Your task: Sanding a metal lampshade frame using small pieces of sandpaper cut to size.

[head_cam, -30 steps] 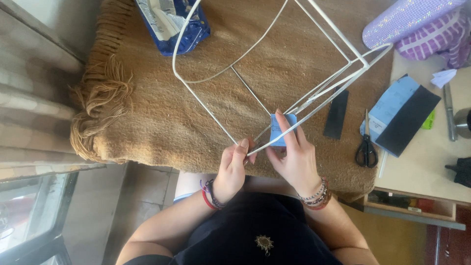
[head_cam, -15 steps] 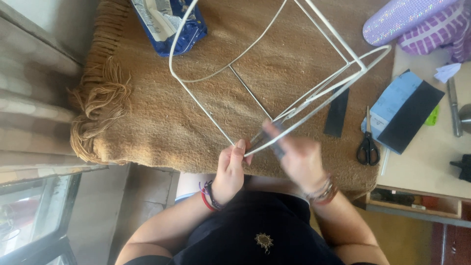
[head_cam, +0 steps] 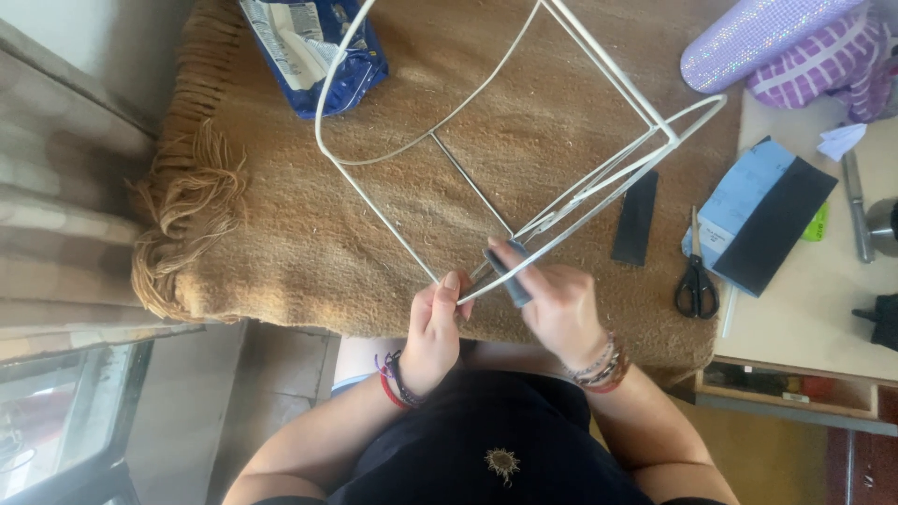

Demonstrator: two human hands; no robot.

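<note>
My left hand (head_cam: 435, 327) pinches the white wire lampshade frame (head_cam: 524, 159); my right hand (head_cam: 557, 304) clamps a dark sanding strip (head_cam: 507, 277), which could slip off the thin wire.

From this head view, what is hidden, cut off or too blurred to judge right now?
- Wire frame: top ring cut off by the upper picture edge.
- Dark strip in the right hand: lower end hidden behind the fingers; material unclear.
- Left hand: pinch point on the wire covered by its own fingertips.
- Blue packet: top cut off.
- Scissors: blade tips too small to judge.
</note>
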